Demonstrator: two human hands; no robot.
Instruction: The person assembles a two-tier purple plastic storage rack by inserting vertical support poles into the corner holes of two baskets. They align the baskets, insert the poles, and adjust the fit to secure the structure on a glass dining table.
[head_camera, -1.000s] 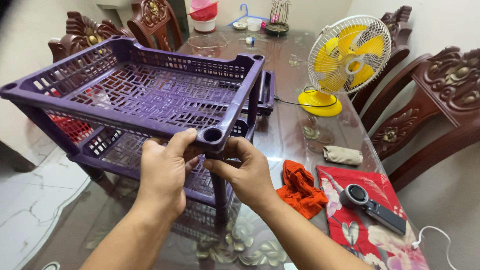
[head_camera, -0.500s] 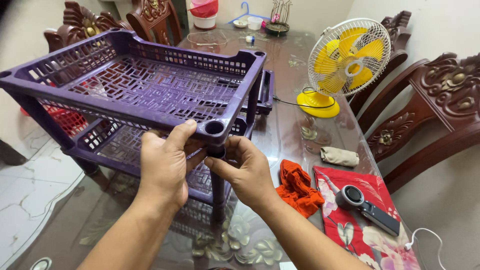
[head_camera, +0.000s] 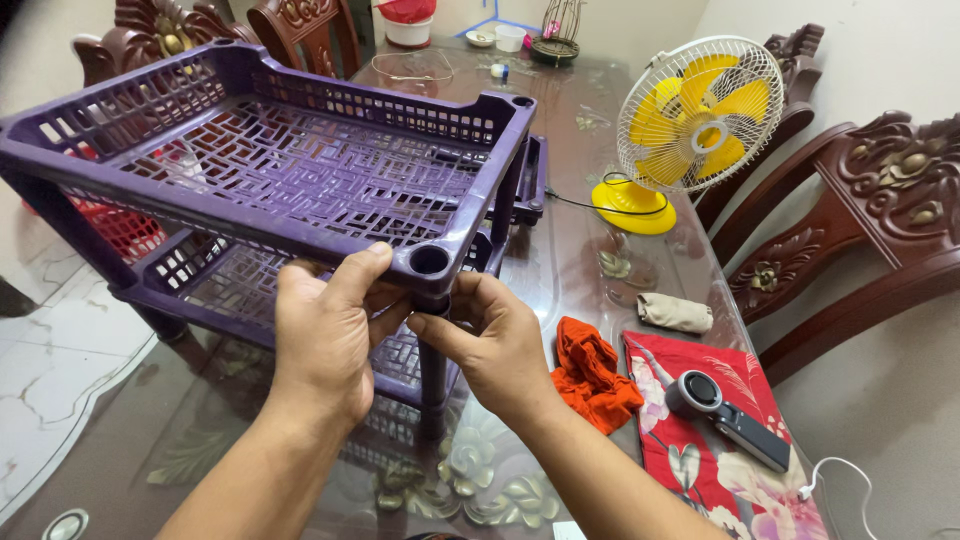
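Right in front of you, both your hands meet at the near corner of the purple plastic rack (head_camera: 300, 170). Your left hand (head_camera: 325, 340) grips the front rim of the upper tray, thumb lying over the top edge beside the round corner socket. Your right hand (head_camera: 495, 345) is pinched around the purple corner post (head_camera: 433, 370) just under that socket, fingers curled about it. The rack stands on the glass-topped counter (head_camera: 560, 260), its upper tray tilted a little, with a second lattice tray below it and the post's foot resting on the glass.

Just to the right of your right wrist lies a crumpled orange cloth (head_camera: 592, 372), and beside that a red flowered cloth (head_camera: 730, 440) with a dark handheld device (head_camera: 725, 418) lying on it. A white cable (head_camera: 835, 475) curls at the cloth's near edge. Further back a small rolled beige cloth (head_camera: 675, 313) sits on the glass. Beyond it stands a yellow-bladed table fan (head_camera: 695, 125) in a white cage. Carved wooden chairs (head_camera: 880, 210) line the counter, and small bowls (head_camera: 505, 38) stand at its far end.
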